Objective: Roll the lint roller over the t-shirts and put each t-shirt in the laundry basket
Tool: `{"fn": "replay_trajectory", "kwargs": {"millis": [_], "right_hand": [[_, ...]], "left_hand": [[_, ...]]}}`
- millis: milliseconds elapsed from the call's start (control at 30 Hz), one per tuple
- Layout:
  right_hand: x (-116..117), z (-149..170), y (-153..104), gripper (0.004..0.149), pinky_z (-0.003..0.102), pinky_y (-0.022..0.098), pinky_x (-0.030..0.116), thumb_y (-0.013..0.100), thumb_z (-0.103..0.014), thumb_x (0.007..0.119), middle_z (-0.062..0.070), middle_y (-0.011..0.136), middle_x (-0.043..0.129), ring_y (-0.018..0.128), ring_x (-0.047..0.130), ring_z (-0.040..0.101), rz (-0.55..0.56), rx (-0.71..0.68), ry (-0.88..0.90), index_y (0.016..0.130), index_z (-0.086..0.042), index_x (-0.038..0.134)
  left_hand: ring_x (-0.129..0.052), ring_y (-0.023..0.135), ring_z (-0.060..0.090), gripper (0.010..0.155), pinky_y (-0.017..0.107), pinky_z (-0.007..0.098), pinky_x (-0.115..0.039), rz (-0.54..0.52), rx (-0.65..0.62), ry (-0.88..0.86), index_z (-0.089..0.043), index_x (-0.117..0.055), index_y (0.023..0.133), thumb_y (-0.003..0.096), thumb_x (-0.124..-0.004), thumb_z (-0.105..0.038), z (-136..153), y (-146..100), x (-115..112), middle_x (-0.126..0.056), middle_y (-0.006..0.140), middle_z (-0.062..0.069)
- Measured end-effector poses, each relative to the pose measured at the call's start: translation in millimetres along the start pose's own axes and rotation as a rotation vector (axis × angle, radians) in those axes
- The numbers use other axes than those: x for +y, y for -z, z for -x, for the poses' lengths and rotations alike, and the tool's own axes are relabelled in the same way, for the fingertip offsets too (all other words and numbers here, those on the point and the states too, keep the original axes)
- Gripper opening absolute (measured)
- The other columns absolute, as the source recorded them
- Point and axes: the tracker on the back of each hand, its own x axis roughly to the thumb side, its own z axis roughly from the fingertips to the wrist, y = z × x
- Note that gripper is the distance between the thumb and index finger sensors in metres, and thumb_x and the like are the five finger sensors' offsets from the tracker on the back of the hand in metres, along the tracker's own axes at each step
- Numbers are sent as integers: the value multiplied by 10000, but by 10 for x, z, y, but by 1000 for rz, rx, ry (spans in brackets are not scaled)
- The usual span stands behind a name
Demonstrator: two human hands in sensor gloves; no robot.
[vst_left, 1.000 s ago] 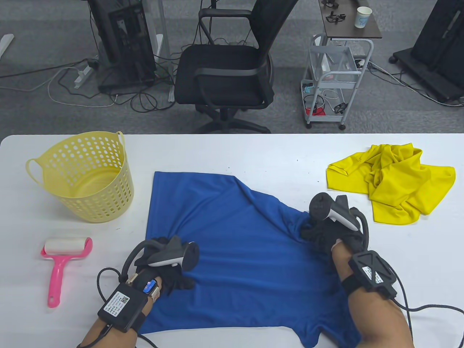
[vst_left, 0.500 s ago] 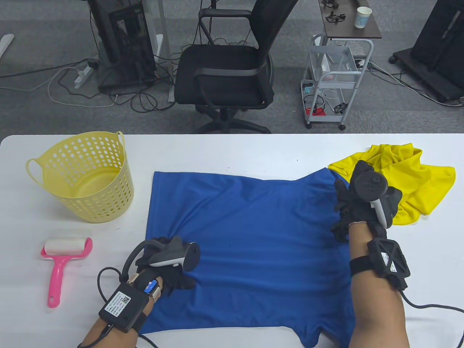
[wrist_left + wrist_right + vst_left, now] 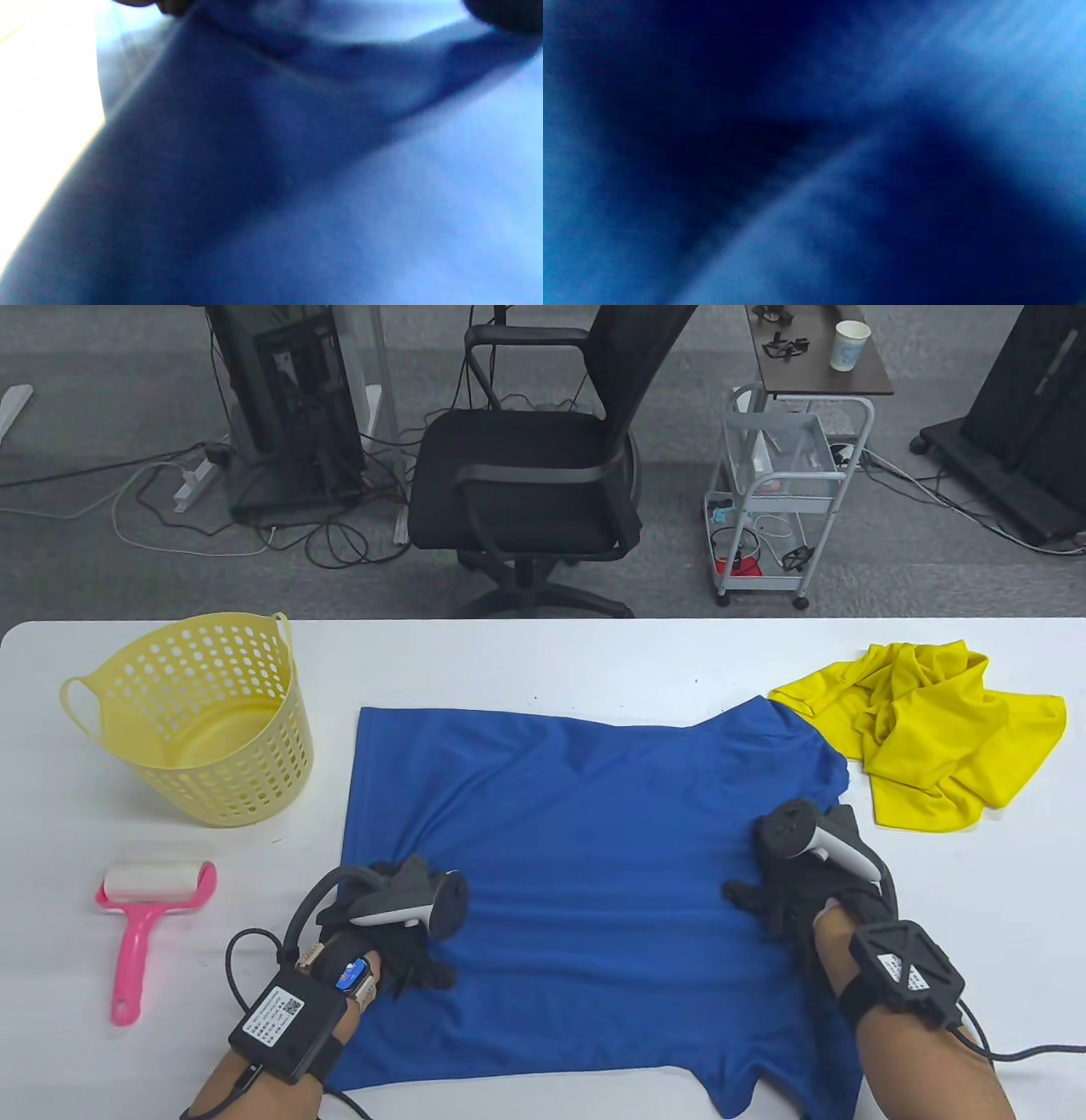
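I see the blue t-shirt (image 3: 594, 891) spread flat across the middle of the white table (image 3: 594, 661), its lower hem reaching the near edge and one sleeve hanging toward the near right. My left hand (image 3: 394, 933) rests on the shirt's left side, close to the near-left part of the cloth; its fingers press down on the fabric, but the tracker hides them, so I cannot tell whether they pinch the cloth or only lie on it. My right hand (image 3: 797, 891) lies on the shirt's right side with fingers (image 3: 742, 895) spread and pointing left, flat against the fabric and gripping nothing.

The left wrist view is filled with blue cloth (image 3: 297, 190) and a bright strip of table at its left edge. The right wrist view shows only blurred blue fabric (image 3: 814, 190).

The yellow t-shirt (image 3: 925, 729) lies crumpled near the far-right corner of the table, and the blue shirt's far-right shoulder touches or overlaps its left edge. The yellow laundry basket (image 3: 191, 712) stands upright near the far-left corner, well apart from the shirt. The pink lint roller (image 3: 148, 916) lies flat near the left edge, in front of the basket, its white roll toward the basket and its handle pointing to the near edge; neither hand touches it.
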Motion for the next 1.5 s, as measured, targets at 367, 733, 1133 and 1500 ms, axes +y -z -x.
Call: {"fn": "replay_trajectory", "kwargs": {"millis": [367, 733, 1133, 1500], "right_hand": [[330, -169, -181, 925, 783, 547, 39, 407, -730, 429, 163, 877, -312, 819, -244, 500, -57, -41, -59, 907, -257, -188], [385, -150, -187, 922, 788, 524, 8, 406, -722, 443, 162, 894, -294, 821, -247, 499, -11, -71, -20, 930, -250, -151], [330, -202, -196, 920, 788, 564, 65, 428, -699, 478, 202, 935, -224, 861, -172, 530, 5, -64, -49, 961, -225, -103], [197, -394, -279, 929, 794, 572, 47, 410, -696, 496, 179, 948, -230, 898, -176, 498, 258, -275, -31, 961, -250, -104]], "left_hand": [[44, 974, 570, 1064, 675, 753, -169, 92, -29, -218, -295, 175, 913, 252, -494, -792, 81, 153, -293, 211, 1027, 165], [-407, 1077, 485, 1005, 722, 723, -394, -228, 510, -64, -299, 55, 993, 380, -648, -672, 854, -604, 75, -225, 1173, 183], [-904, 864, 461, 1001, 599, 636, -767, 234, 1087, -478, 83, -355, 1011, 404, -723, -624, 1899, -868, -878, -726, 999, 294], [-1030, 702, 274, 663, 619, 599, -751, 80, 1018, -377, -50, -479, 993, 485, -740, -387, 1848, -907, -620, -863, 812, 83]]}}
